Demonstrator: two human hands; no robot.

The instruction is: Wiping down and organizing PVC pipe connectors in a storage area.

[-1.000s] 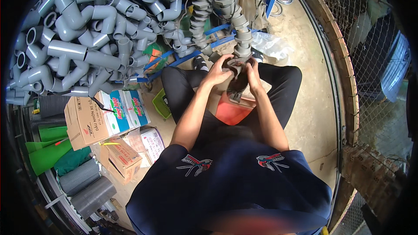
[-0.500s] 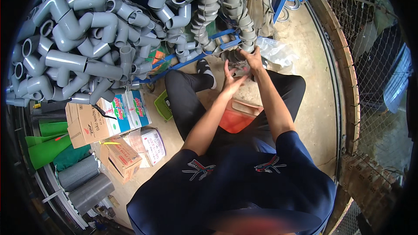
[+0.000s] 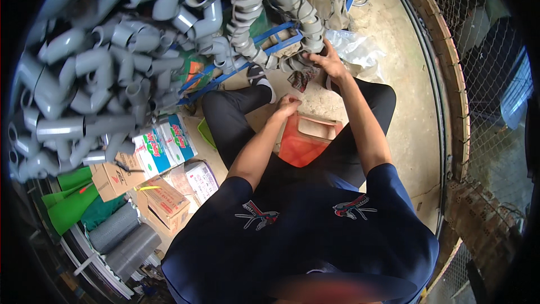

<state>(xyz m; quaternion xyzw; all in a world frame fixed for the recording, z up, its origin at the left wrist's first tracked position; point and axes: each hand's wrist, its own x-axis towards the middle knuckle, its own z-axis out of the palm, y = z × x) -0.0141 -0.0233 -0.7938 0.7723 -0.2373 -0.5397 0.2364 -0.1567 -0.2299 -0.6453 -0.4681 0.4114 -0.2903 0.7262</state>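
My right hand [image 3: 330, 65] is closed around the lower end of a string of grey pipe fittings [image 3: 311, 42] hanging in front of me. Lower and to the left, my left hand [image 3: 288, 105] is closed in a loose fist; whatever it may hold is hidden. Just above that hand, a crumpled dark red patterned cloth [image 3: 302, 78] shows under the lowest fittings; I cannot tell whether it hangs or lies on the floor. Between my legs is a red-orange plastic piece [image 3: 302, 147] with a wide rectangular opening.
A large heap of grey pipe elbows and tees [image 3: 84, 84] fills the upper left. A blue metal frame [image 3: 281, 45] stands behind the strings. Cardboard boxes [image 3: 163, 201] sit at my left, clear plastic sheeting [image 3: 357, 50] beyond my right hand, and wire mesh [image 3: 478, 79] along the right.
My left hand has drawn back from the fittings toward me and closed. My right hand stays at the string's lower end. The view has shifted, and the patterned cloth now shows more plainly.
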